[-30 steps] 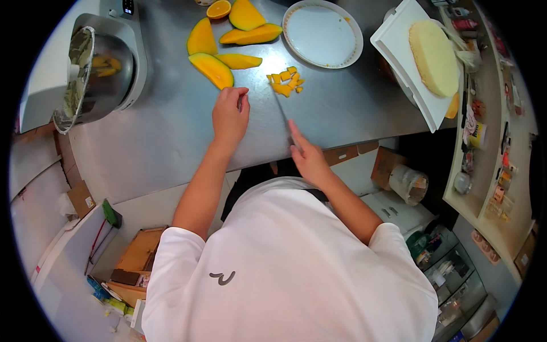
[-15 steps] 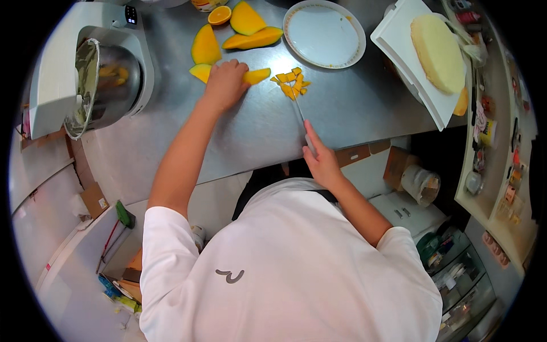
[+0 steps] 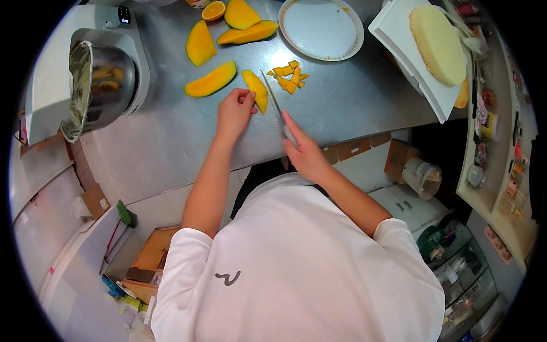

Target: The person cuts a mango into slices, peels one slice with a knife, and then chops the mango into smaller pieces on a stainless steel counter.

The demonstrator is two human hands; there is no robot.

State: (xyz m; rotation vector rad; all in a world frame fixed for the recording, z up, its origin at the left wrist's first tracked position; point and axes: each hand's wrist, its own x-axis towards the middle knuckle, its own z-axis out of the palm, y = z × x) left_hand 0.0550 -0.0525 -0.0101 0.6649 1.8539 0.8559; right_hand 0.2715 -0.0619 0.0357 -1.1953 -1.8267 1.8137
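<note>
"Where's that mango slice [image 3: 254,88] at?"
"On the table [image 3: 165,137]. I've got my left hand [image 3: 234,118]'s fingers pinched on its edge, right hand [image 3: 308,155]'s clamped round the knife [image 3: 276,101], blade just beside it."
"And past that?"
"Mango chunks [image 3: 291,86], then a plate [image 3: 319,28] further off."

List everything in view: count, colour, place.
knife: 1, grey blade, centre
mango slices: 4, orange-yellow, upper centre
mango strip: 1, orange-yellow, left of knife
mango pieces: several, orange-yellow, right of knife
orange half: 1, orange, top
plate: 1, white, top
cake layer: 1, pale yellow, upper right
board: 1, white, under cake layer
mixer: 1, white, left, with silver bowl
table: 1, grey, upper half
shelving: 1, cream, right, finer detail indistinct
boxes: several, brown, left and right
bucket: 1, whitish, right
shirt: 1, white, bottom
left hand: 1, at mango strip
right hand: 1, holding knife
</note>
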